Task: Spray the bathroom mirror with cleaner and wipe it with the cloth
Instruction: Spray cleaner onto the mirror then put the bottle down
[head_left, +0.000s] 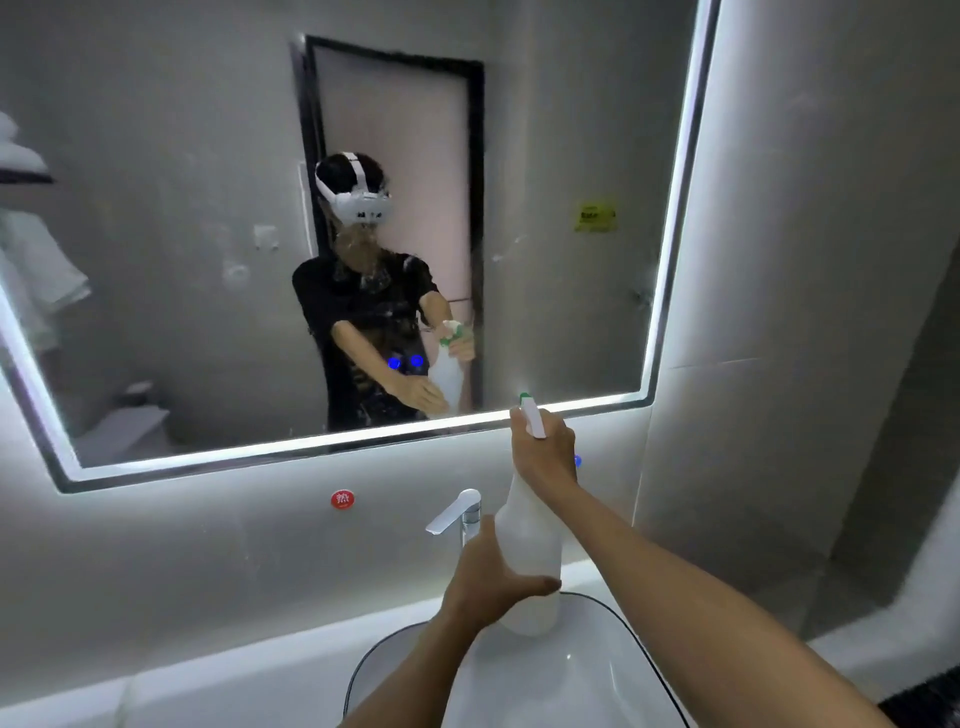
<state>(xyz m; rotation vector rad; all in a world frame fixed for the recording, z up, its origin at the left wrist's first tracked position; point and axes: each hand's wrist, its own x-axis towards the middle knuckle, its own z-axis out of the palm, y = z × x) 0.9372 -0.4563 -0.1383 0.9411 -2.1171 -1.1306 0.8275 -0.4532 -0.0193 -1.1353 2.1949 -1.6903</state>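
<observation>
Faucet (457, 512) (beside bottle (530, 551)) crowds basin (597, 675); mirror (208, 260) unobstructed.

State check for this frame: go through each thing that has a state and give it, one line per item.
spray bottle: upright, held over the basin, nozzle toward the mirror
right hand: grips the bottle's trigger head
left hand: holds the bottle's body
mirror: edge light on, spatter marks mid-glass
faucet: no water running
basin: looks dry

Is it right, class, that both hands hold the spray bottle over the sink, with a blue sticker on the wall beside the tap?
Not quite: the sticker is red, not blue, as the head view shows. The rest stands: the left hand and right hand hold the spray bottle over the sink, beside the tap.
</observation>
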